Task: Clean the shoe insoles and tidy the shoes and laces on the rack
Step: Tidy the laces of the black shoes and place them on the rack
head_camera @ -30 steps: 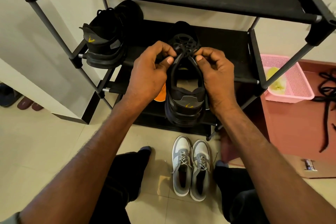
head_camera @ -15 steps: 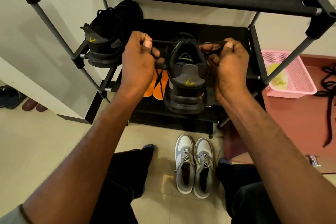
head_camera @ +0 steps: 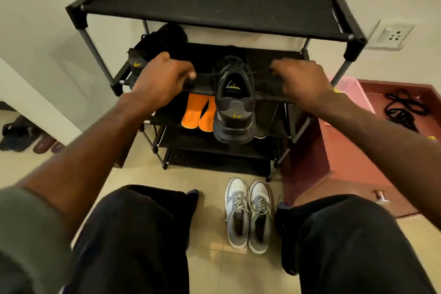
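A black sneaker with a yellow heel logo hangs heel-down in front of the black shoe rack, held up by its laces. My left hand pinches the left lace end and my right hand pinches the right one, both pulled wide apart and taut. Its matching black sneaker sits on the rack's second shelf at the left, partly behind my left hand. Two orange insoles lie on the shelf below. A grey and white pair of sneakers stands on the floor between my knees.
A pink basket sits right of the rack on a maroon ledge, where a loose black lace lies. Sandals rest on the tiled floor at far left. A wall socket is at upper right.
My hands have spread far apart, drawing the laces out sideways. The view has pulled back and up, so the whole rack and my knees show.
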The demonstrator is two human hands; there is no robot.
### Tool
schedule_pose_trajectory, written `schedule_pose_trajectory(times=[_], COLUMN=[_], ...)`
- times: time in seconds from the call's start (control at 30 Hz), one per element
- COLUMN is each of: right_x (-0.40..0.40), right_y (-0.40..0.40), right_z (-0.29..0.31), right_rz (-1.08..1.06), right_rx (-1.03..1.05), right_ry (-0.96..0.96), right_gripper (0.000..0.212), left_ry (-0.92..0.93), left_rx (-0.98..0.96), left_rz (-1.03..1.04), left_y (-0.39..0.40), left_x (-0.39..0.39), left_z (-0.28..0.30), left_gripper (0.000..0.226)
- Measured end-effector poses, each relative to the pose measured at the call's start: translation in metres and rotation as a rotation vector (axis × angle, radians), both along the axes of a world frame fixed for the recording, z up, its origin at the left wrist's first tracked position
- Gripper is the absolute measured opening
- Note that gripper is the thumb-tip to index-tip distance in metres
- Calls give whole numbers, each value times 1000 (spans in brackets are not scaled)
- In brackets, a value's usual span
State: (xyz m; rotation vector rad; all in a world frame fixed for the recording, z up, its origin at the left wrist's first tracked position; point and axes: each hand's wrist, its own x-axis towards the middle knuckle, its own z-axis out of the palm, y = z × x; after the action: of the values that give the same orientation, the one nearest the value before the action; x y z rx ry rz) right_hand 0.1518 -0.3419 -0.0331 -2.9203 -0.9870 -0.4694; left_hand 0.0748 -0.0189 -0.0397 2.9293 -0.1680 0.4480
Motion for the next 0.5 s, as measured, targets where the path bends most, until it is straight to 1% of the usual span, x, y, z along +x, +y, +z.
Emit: schedule_pose_trajectory(times=[0.07, 0.13, 0.2, 0.3, 0.37, 0.5], right_x=[-5, -12, -19, -29, -35, -39], right_y=[-1, 2, 5, 9, 11, 12], right_z=[14, 27, 36, 46, 52, 54], right_rz=[-32, -84, -164, -251, -284, -311], right_rx=[-171, -230, -207, -138, -87, -70], right_ry=[31, 32, 39, 108, 137, 150], right_gripper=[40, 39, 34, 27, 24, 22], left_ry=[47, 26, 24, 83, 98, 117], left_rx=[113, 182, 197, 208, 203, 178], left_rz=[-24, 33, 133, 241, 283, 314], left_y=[4, -2, -16, -38, -45, -41], left_x=[-3, -5, -4, -3, -6, -13], left_z=[10, 23, 36, 43, 45, 48], left_gripper=[12, 8, 12, 23, 26, 27])
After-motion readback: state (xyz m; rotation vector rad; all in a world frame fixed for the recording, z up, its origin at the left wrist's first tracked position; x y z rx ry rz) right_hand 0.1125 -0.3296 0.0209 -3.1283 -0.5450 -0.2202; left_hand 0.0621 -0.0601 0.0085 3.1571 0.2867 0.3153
